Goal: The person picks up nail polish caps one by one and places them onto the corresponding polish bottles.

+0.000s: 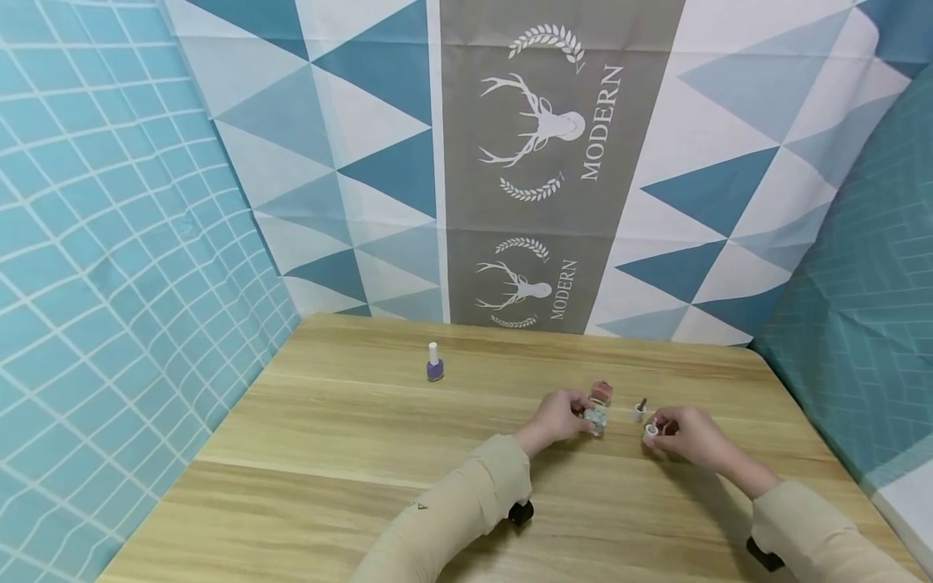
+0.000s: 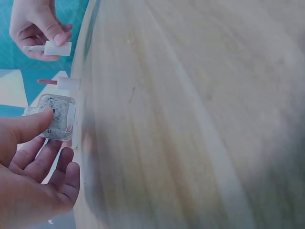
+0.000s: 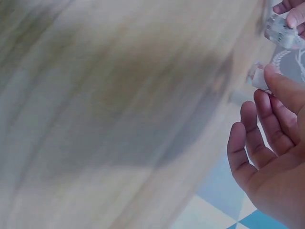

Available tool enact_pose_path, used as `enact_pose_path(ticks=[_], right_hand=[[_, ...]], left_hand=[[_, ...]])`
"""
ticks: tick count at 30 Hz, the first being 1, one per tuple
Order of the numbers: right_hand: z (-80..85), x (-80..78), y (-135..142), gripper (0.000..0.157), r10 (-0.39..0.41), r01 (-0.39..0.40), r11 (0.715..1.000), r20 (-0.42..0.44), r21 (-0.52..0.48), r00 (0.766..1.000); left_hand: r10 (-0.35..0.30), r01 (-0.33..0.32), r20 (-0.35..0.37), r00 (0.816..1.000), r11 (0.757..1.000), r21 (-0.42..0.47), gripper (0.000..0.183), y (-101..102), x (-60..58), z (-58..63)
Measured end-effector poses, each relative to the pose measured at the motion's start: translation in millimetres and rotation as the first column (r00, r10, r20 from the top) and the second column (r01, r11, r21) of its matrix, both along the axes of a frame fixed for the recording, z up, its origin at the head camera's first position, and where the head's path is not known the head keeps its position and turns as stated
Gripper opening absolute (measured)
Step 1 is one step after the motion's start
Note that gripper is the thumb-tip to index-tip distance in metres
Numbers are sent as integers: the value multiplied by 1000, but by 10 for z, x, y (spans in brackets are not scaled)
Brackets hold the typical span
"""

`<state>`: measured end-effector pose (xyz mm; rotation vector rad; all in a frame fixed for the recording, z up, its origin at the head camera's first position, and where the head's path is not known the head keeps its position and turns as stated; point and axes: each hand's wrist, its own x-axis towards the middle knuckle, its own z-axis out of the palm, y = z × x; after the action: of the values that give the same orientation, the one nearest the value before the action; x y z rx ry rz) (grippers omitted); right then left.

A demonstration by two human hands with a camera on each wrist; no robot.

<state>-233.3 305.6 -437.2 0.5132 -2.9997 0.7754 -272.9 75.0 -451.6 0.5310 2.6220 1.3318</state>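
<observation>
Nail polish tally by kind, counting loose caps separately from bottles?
Capped bottles: 1 (purple bottle)
Uncapped bottles: 2 (pink bottle, glittery bottle)
Loose white brush caps: 2 (standing cap, held cap)
Total: 5

An uncapped, speckled clear bottle [image 2: 62, 118] is upright, left of a white cap [image 2: 61, 48] held brush-up.
</observation>
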Motion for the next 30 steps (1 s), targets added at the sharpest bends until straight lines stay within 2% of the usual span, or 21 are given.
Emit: enact_pose_path(ticks=[8, 14, 23, 30], right_hand=[[167, 4, -65, 11, 11, -11, 1000, -8, 6, 1000], [299, 22, -106, 9, 0, 1, 1000, 12, -15, 1000], [486, 18, -110, 13, 30, -30, 1000, -42, 2, 999], [590, 20, -117, 13, 62, -62, 998, 0, -29, 998]], left_hand=[[20, -23, 50, 999, 997, 70, 22, -93, 29, 84], [-1, -3, 49, 999, 997, 83, 21, -194, 45, 163], [-5, -1, 46, 999, 992, 124, 20, -332, 60, 293], [-17, 14, 21, 1000, 992, 123, 23, -426, 95, 419]])
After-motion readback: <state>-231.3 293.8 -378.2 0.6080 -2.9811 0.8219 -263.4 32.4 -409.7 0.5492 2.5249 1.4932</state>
